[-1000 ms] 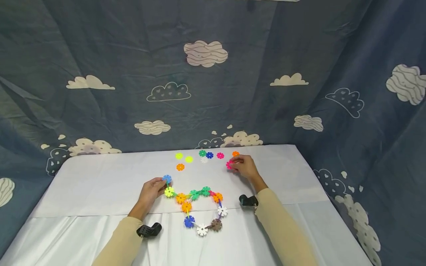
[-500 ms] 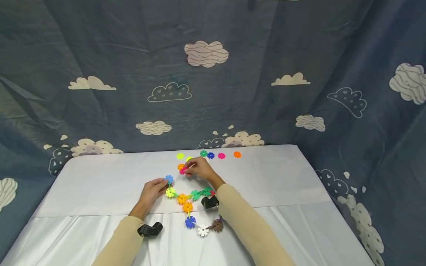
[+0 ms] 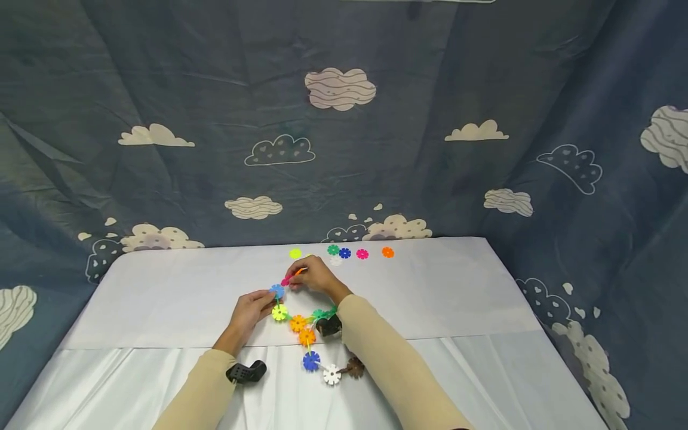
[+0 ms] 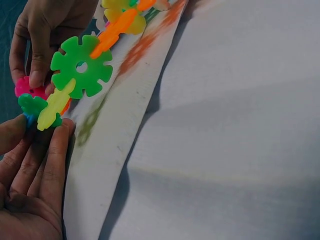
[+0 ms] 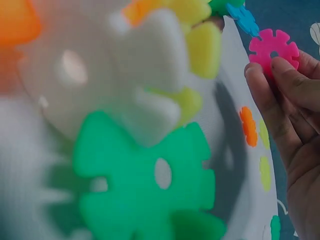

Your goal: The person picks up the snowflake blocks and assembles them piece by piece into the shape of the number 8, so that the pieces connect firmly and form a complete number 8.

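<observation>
In the head view my left hand holds the upper left end of a chain of interlocking flower-shaped discs, at a light blue disc and the green piece below it. My right hand pinches a pink disc between thumb and fingers. The pink disc's edge is right at the light blue disc in the right wrist view. From the held end the chain runs through a yellow-green disc and orange discs into a loop, partly hidden by my right forearm.
Loose discs lie along the back of the white-covered table: yellow, green, dark blue, pink and orange. A dark curtain with cloud prints hangs behind.
My right hand has carried the pink disc left from the back right to the light blue disc. The left hand has kept its hold on the chain's end.
</observation>
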{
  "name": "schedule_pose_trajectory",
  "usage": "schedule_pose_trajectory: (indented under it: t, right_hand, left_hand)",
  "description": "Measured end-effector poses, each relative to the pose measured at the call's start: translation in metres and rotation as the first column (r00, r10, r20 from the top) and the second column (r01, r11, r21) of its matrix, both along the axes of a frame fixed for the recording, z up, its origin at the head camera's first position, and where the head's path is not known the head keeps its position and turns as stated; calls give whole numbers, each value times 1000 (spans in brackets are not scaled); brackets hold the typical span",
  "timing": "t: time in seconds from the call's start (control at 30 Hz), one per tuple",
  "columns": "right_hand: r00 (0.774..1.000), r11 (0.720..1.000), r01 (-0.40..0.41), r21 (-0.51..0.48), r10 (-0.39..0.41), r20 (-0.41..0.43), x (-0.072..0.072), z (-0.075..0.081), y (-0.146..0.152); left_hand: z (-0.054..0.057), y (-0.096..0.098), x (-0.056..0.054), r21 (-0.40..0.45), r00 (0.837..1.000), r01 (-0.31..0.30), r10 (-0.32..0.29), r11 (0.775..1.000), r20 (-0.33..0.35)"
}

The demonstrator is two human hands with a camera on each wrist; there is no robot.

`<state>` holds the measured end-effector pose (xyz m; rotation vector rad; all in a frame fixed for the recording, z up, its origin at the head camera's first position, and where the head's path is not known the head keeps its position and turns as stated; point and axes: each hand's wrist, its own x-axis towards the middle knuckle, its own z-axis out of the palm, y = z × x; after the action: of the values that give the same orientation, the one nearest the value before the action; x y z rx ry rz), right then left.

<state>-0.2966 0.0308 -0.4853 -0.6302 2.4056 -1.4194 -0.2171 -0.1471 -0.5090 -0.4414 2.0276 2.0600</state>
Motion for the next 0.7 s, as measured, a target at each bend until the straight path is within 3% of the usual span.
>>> schedule_pose_trajectory:
  t: [0.23, 0.43, 0.7]
  right_hand:
    - [996, 996, -84, -12, 83, -45, -3, -2, -3]
    - [994, 995, -90, -37, 88, -61, -4, -1, -7]
    - [996, 996, -86, -31, 86, -2, -2, -1, -10]
  left_hand:
    - [-1, 2, 1, 2, 999, -41, 41, 999, -22]
    - [-2, 7, 1, 19, 994, -92, 93, 996, -63]
    - [-3, 11, 3, -38, 990, -136, 134, 990, -41]
